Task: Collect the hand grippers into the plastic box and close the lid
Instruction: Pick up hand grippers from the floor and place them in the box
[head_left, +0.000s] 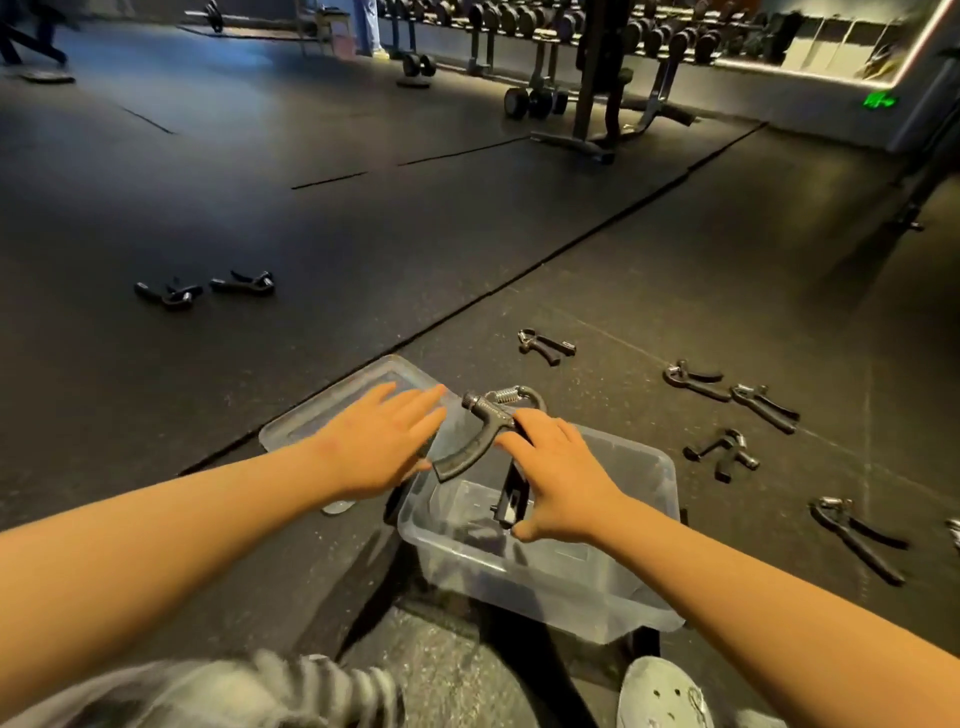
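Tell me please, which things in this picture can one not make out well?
Head view: the inside of the plastic box; its hazy wall and the right hand hide how many grippers lie there.
The held hand gripper: the right hand covers part of one handle.
The lid: the left hand covers part; contact unclear.
A thing at the right edge is cut off.
The far grippers are too small and dark to count.

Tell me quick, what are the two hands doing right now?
Left hand: open, holding nothing.
Right hand: closed on a gripper, over the box.
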